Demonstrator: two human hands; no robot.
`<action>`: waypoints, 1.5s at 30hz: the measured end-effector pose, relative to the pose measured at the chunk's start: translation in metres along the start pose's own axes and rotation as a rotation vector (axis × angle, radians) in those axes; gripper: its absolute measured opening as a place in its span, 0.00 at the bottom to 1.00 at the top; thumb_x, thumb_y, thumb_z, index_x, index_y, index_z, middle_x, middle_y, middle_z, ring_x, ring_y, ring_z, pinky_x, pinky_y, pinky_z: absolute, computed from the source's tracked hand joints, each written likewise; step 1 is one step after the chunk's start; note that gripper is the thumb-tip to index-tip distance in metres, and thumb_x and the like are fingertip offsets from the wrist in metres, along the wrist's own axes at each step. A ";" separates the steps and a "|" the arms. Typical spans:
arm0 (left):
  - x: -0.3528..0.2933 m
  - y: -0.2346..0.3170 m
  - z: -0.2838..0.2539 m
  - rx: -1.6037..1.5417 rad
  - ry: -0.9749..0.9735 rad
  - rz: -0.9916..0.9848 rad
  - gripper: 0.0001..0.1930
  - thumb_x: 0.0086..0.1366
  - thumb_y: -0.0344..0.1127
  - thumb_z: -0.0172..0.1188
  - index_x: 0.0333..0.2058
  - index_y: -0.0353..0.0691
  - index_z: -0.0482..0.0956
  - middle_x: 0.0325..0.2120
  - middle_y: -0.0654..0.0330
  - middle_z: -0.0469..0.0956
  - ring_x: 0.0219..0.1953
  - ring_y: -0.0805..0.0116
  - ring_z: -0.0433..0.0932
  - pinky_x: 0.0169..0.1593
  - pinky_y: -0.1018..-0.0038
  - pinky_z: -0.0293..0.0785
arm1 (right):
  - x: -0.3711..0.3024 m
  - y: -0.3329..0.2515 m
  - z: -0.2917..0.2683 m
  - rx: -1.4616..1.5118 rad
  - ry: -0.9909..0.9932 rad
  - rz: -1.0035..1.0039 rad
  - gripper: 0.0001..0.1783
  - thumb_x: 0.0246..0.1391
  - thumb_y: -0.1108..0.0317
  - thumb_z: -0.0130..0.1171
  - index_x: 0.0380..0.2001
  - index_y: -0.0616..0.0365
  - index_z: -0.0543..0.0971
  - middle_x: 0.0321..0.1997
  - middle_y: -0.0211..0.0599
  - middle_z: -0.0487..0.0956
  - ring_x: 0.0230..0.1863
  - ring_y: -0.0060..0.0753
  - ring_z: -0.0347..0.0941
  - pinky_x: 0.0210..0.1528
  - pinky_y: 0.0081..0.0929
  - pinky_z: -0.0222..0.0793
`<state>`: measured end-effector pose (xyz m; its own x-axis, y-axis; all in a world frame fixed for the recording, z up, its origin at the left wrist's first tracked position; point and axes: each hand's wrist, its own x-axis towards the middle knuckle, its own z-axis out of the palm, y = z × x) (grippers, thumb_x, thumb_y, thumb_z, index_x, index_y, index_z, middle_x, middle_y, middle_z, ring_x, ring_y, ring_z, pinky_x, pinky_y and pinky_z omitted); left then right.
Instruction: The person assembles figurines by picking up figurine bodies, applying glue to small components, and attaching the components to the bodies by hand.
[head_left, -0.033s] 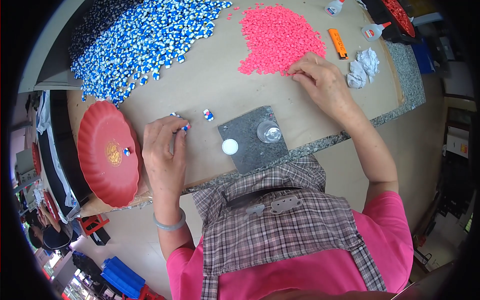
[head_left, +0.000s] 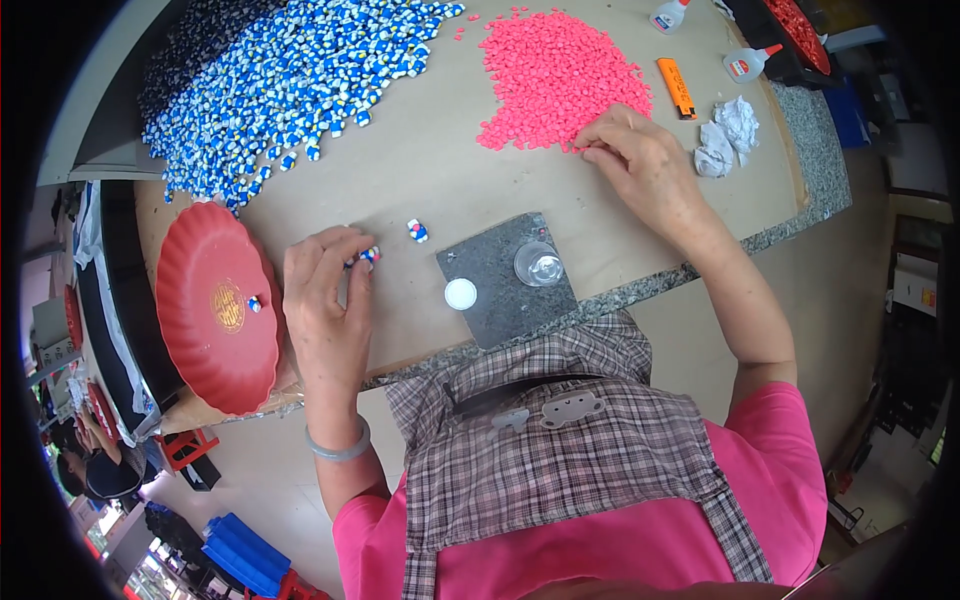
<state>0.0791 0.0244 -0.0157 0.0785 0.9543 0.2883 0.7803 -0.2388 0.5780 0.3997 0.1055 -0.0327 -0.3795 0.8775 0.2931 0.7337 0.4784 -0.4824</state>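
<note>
Nothing moved; bead [head_left: 370, 254] at L fingertips [head_left: 352, 262]

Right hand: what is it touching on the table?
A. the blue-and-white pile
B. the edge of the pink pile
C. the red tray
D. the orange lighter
B: the right hand has its fingertips at the near edge of the pink pile, well apart from the blue-and-white pile, the red tray and the orange lighter.
</note>
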 end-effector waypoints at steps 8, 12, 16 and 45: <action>0.048 -0.013 0.005 0.134 0.094 0.079 0.10 0.57 0.22 0.60 0.38 0.36 0.80 0.39 0.52 0.78 0.43 0.52 0.74 0.47 0.61 0.71 | 0.007 -0.011 0.012 -0.088 0.017 -0.043 0.05 0.47 0.71 0.65 0.28 0.59 0.79 0.28 0.37 0.74 0.32 0.42 0.75 0.33 0.39 0.72; 0.080 -0.031 0.026 0.188 0.100 0.076 0.11 0.56 0.25 0.62 0.40 0.37 0.81 0.38 0.51 0.77 0.43 0.50 0.75 0.48 0.60 0.71 | 0.010 -0.013 0.012 -0.096 -0.011 -0.070 0.05 0.47 0.72 0.65 0.28 0.59 0.79 0.28 0.37 0.74 0.34 0.41 0.75 0.35 0.38 0.73; 0.096 -0.039 0.043 0.266 0.077 0.097 0.11 0.55 0.27 0.64 0.39 0.37 0.81 0.37 0.51 0.77 0.43 0.51 0.76 0.47 0.60 0.73 | 0.013 -0.012 0.007 -0.013 -0.112 -0.185 0.04 0.48 0.74 0.63 0.30 0.59 0.80 0.30 0.36 0.76 0.37 0.40 0.75 0.39 0.37 0.73; 0.016 0.004 0.015 -1.299 -0.191 -0.553 0.11 0.68 0.25 0.54 0.46 0.28 0.79 0.37 0.55 0.81 0.36 0.71 0.81 0.43 0.77 0.78 | 0.003 -0.013 0.004 -0.054 -0.182 -0.292 0.05 0.46 0.78 0.61 0.30 0.60 0.77 0.31 0.35 0.76 0.33 0.39 0.77 0.33 0.34 0.74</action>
<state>0.0930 0.0415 -0.0202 0.1189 0.9617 -0.2470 -0.3684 0.2737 0.8884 0.3863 0.1021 -0.0284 -0.6686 0.6972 0.2585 0.6059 0.7124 -0.3541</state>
